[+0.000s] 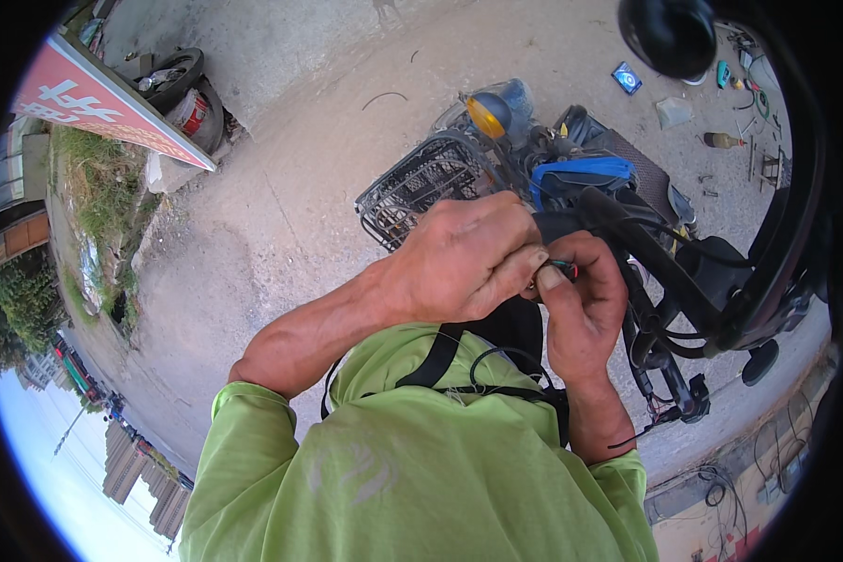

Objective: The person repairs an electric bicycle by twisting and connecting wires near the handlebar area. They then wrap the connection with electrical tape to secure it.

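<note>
My left hand [478,258] and my right hand [583,304] meet in front of my chest, fingertips almost touching. Between the right thumb and fingers sits a small dark piece [560,268] with a bit of green and red on it, perhaps wire ends. It is too small to tell exactly. The fingers of my left hand are pinched at its near end, and what they grip is hidden. Just beyond my hands stands an electric bike or scooter with a black wire basket [426,183], an orange-lensed lamp [488,114] and a blue strip [585,171].
Black tubes and cables [712,272] of a vehicle crowd my right side, with a round mirror [667,36] above. Tools, a bottle [721,140] and a phone-like screen [627,79] lie on the concrete. To the left are a red sign [112,103] and an old tyre [180,80].
</note>
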Demonstrator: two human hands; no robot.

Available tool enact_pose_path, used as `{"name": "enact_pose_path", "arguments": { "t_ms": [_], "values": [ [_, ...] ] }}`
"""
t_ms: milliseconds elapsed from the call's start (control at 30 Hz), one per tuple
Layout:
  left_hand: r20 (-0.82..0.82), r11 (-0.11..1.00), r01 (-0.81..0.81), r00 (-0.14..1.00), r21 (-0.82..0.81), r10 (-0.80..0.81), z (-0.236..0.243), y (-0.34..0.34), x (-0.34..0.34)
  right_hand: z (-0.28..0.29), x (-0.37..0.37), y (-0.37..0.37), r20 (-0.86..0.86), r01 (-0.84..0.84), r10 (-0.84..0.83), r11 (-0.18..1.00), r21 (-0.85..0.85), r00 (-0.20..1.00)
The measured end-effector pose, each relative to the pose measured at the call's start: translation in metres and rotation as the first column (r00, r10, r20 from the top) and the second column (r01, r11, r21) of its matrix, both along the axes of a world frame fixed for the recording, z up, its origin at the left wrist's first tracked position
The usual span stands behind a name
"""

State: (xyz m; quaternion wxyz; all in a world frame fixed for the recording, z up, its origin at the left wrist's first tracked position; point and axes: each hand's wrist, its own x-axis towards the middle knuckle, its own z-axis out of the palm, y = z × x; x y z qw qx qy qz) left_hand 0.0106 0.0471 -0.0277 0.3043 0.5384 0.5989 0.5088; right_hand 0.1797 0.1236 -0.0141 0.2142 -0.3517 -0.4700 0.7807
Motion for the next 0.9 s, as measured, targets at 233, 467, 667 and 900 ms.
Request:
{"name": "enact_pose_path", "arguments": {
  "t_ms": [233,467,667,900],
  "values": [
    [0.299,0.986,0.011,0.953,-0.169,0.041,-0.005,-0.013,-0.002,-0.001,0.000,0.001,-0.008,-0.001,0.001,1.000,0.008,1.000],
    [0.297,0.993,-0.103,0.948,-0.059,0.116,-0.003,-0.006,0.003,0.000,0.000,0.001,-0.002,-0.002,0.002,1.000,-0.006,1.000],
    [0.114,1.000,0.003,0.993,-0.004,-0.003,-0.005,-0.008,-0.005,0.003,-0.001,0.003,-0.011,-0.002,0.002,1.000,-0.031,1.000],
    [0.050,0.999,0.005,0.999,0.035,-0.007,-0.001,-0.003,-0.004,0.001,0.001,0.003,-0.028,-0.021,0.021,1.000,0.001,0.999]
  ]
}}
